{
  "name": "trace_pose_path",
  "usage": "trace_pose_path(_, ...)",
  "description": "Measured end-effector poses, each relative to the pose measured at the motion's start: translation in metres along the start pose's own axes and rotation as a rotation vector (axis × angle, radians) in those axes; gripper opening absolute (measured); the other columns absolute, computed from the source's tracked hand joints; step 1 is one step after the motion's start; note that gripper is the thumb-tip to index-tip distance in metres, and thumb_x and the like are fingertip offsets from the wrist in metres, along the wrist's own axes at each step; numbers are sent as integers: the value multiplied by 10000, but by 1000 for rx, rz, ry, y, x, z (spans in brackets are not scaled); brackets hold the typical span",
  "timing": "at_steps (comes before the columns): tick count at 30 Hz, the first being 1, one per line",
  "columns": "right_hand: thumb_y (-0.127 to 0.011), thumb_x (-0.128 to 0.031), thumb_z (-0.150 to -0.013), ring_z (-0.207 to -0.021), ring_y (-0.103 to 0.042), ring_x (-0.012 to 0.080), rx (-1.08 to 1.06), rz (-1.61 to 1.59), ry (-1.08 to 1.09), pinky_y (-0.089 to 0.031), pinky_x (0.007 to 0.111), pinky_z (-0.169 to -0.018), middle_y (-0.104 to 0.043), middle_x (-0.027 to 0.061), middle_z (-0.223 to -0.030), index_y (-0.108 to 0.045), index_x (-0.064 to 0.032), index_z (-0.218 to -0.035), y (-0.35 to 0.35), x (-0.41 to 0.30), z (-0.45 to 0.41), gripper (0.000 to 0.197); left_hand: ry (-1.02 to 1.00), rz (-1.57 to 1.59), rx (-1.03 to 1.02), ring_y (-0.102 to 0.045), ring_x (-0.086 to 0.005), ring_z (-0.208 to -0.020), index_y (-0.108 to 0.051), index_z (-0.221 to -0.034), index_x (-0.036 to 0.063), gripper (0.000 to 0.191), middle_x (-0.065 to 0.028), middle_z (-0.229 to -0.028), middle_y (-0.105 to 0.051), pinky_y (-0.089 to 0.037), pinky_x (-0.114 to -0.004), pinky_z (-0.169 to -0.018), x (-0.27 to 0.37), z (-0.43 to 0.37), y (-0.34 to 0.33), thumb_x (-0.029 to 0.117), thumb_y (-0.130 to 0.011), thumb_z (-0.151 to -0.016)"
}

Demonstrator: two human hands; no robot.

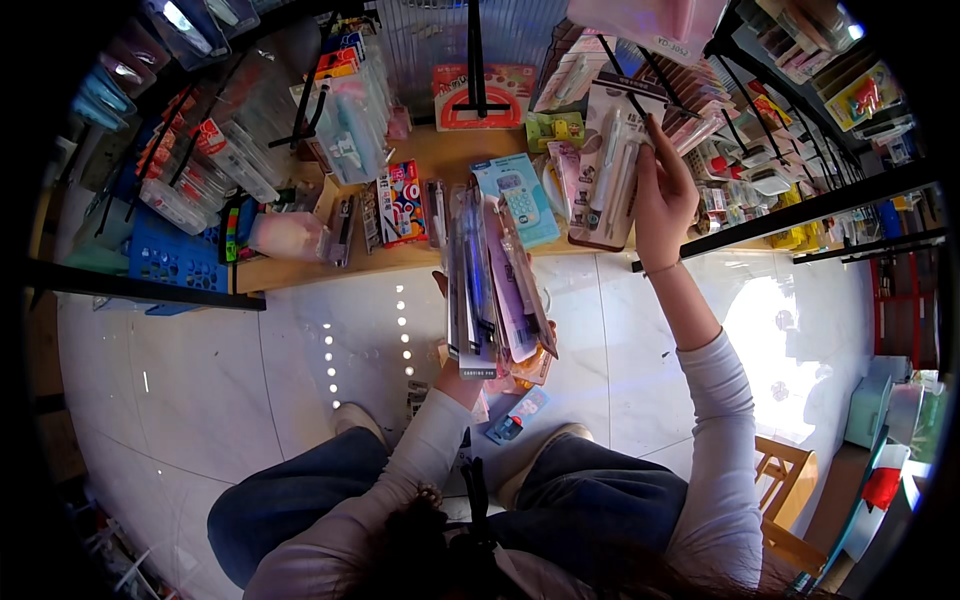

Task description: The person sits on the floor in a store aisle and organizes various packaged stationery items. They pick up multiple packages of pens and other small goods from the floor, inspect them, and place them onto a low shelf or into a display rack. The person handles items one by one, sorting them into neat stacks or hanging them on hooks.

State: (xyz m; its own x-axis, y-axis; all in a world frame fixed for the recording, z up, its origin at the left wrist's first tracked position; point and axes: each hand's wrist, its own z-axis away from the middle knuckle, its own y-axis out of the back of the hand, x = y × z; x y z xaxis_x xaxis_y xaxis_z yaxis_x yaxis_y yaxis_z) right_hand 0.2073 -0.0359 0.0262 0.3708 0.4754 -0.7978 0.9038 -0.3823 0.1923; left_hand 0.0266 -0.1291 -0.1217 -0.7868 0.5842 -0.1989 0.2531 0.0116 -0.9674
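Observation:
My left hand point(457, 382) holds a stack of slim blister packs point(472, 285) upright over the floor. Some of the packs hold pen-like tools, and one has a lilac card. Most of that hand is hidden behind them. My right hand point(666, 206) is raised at the shelf, thumb and fingers closed on the right edge of a larger blister pack point(606, 172) with white pen-like tools in it. A black display hook point(637, 105) meets this pack near its top; whether it passes through the hanging hole cannot be made out.
On the wooden shelf point(300, 276) lie a blue calculator box point(517, 199) and a colourful marker box point(402, 202). A red protractor pack point(484, 97) hangs behind. Black rails point(810, 217) edge the right side. A blue box point(517, 415) lies between my feet; a wooden stool point(787, 480) stands right.

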Motion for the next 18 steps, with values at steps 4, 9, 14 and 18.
trace_pose_path(4,-513,-83,-896,-910,-535,65,13,1,-40,-431,203,-786,-592,51,-1098,-535,-15,-1192,-22,45,-41,304,-80,-19,44,-494,-314,-1060,-314,-1348,93,939,-139,-1280,-439,-418,-449,-888,-8,-3,-14,726,-510,-682)
trace_pose_path(9,-595,-205,-829,-792,-535,154,109,329,97,-447,282,-705,-548,127,-960,-518,-24,-1165,-45,70,-43,390,-159,-45,76,-514,-307,-1058,-325,-1341,101,903,-138,-1266,-452,-441,-450,-883,-5,-7,-15,736,-444,-710)
trace_pose_path(14,-592,-329,-849,-944,-547,190,-439,-107,-306,-460,314,-762,-534,138,-1075,-421,-23,-1229,-29,23,35,517,-219,-94,152,-535,-300,-1055,-337,-1334,108,873,-137,-1251,-465,-464,-451,-879,-1,-13,-16,745,-378,-739)
trace_pose_path(18,-597,-239,-844,-861,-601,236,-635,50,-352,-475,321,-733,-576,141,-1021,-396,4,-1219,-17,1,65,490,-155,-303,168,-525,-268,-1084,-330,-1334,98,871,-127,-1252,-471,-462,-436,-896,-9,-18,-20,743,-363,-751)
